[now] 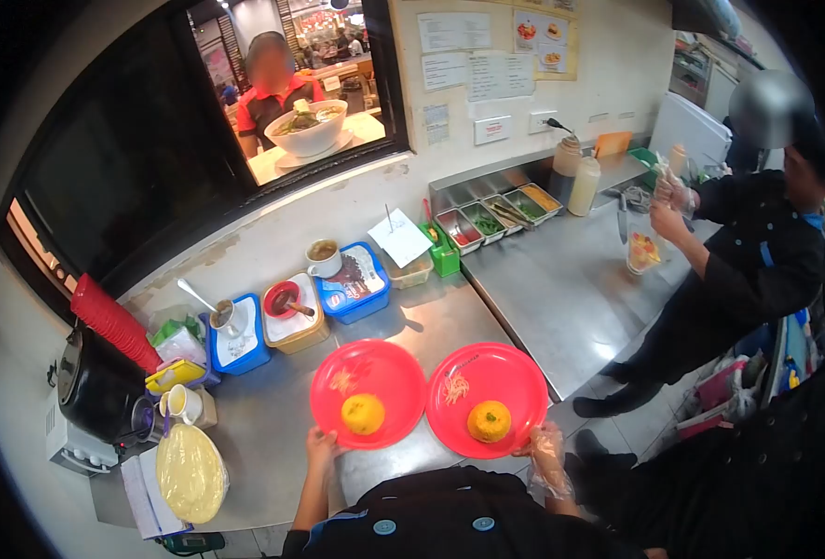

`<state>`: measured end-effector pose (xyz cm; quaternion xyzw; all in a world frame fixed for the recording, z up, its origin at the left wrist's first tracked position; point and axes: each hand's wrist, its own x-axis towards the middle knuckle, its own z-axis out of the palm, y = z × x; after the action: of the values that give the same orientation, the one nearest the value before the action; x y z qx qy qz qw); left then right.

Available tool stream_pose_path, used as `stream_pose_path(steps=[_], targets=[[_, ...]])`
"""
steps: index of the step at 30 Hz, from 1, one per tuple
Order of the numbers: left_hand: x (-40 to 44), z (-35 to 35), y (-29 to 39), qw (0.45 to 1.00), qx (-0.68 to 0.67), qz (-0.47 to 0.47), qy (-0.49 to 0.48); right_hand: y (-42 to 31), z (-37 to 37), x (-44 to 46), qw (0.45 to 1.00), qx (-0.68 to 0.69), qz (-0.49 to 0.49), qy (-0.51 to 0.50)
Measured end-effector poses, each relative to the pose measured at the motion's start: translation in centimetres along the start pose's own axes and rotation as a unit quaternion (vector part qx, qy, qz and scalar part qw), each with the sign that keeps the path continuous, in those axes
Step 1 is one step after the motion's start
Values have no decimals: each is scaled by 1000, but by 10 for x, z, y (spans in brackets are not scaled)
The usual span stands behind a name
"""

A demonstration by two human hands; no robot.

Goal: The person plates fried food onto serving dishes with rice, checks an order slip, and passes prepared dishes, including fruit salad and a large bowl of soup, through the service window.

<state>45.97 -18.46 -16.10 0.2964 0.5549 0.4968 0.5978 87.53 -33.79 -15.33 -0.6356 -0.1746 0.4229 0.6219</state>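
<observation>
My bare left hand [321, 451] grips the lower left rim of a red plate [392, 371]. A dome of yellow rice [363, 415] sits on it beside a small heap of shredded vegetables [344, 380]. My right hand [549, 458], in a clear plastic glove, holds the lower right rim of a second red plate [505, 374]. That plate carries another yellow rice dome [489, 421] with a green bit on top, and pale shreds [456, 388]. The plates are side by side, nearly touching, over the steel counter's front edge.
Tubs [353, 282] with cups line the wall, near stacked red cups [112, 320]. Steel topping pans [491, 219] and squeeze bottles [584, 186] stand behind the right counter. A gloved co-worker [757, 233] stands at right. Beyond the window, a person is behind a large bowl [308, 140].
</observation>
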Motion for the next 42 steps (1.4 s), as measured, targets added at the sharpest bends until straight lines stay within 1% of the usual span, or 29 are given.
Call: stream_pose_path(steps=[1, 3, 5, 7, 8, 10, 11, 12, 13, 15, 16, 17, 19, 20, 21, 22, 23, 25, 27, 28, 29, 30, 31, 32, 34, 35, 36, 38, 42], targets=[[-8, -15, 0, 1000, -2, -15, 27, 6, 4, 14, 1000, -2, 1, -6], [-15, -37, 2, 999, -6, -10, 40, 22, 17, 47, 997, -42, -66, -29], [-15, -38, 1, 999, -13, -2, 51, -5, 55, 54, 997, -66, -36, -13], [-7, -25, 9, 995, -7, 17, 102, -18, 80, 66, 996, 61, -30, -49], [-3, -25, 11, 994, -10, 19, 106, -18, 80, 72, 996, 59, -31, -54], [14, -29, 17, 976, 206, -8, 74, -24, 83, 89, 980, 53, -61, -184], [17, -32, 20, 977, 201, -1, 78, -30, 78, 96, 978, 53, -67, -191], [18, -34, 24, 917, 347, 135, 145, -50, 69, 95, 991, -1, -49, -126], [20, -37, 27, 812, 477, 263, 208, -66, 58, 97, 996, -54, -31, -59], [34, -57, 27, 822, 447, 250, 249, -73, 19, 117, 978, -166, -112, 51], [38, -63, 24, 831, 423, 226, 282, -56, -12, 140, 900, -334, -242, 142], [39, -64, 21, 830, 419, 230, 288, -34, -46, 165, 768, -481, -356, 227], [34, -69, 13, 708, 526, 241, 405, -23, -96, 189, 879, -307, -232, 283], [32, -68, 11, 693, 536, 267, 402, -30, -101, 186, 859, -328, -217, 327], [33, -65, 12, 695, 532, 262, 406, -52, -102, 173, 836, -348, -205, 372], [35, -62, 14, 686, 542, 243, 419, -97, -73, 143, 858, -300, -150, 388], [36, -58, 14, 678, 550, 223, 434, -89, -81, 152, 828, -353, -108, 423], [35, -56, 13, 683, 541, 220, 439, -45, -108, 185, 829, -368, -134, 399], [34, -58, 16, 680, 540, 225, 442, -51, -92, 182, 860, -369, -19, 351], [33, -58, 15, 684, 538, 219, 441, -50, -71, 167, 884, -266, -119, 366], [34, -57, 16, 688, 536, 215, 440, 1, -108, 208, 811, -431, -141, 370], [34, -55, 16, 686, 533, 217, 444, 55, -147, 250, 678, -603, -148, 394], [33, -55, 16, 687, 536, 216, 441, 105, -182, 289, 526, -718, -157, 427], [33, -56, 16, 688, 537, 215, 438, 68, -159, 261, 738, -533, -170, 376], [33, -60, 17, 686, 537, 220, 440, -6, -98, 200, 858, -338, -126, 366], [34, -59, 15, 687, 538, 219, 437, -43, -67, 170, 893, -234, -103, 371], [36, -57, 14, 690, 535, 220, 436, -30, -76, 184, 913, -158, -84, 368], [37, -60, 13, 678, 534, 236, 447, -23, -76, 193, 909, -152, -111, 372], [36, -68, 19, 674, 546, 218, 448, -1, -70, 186, 896, -124, -190, 382]])
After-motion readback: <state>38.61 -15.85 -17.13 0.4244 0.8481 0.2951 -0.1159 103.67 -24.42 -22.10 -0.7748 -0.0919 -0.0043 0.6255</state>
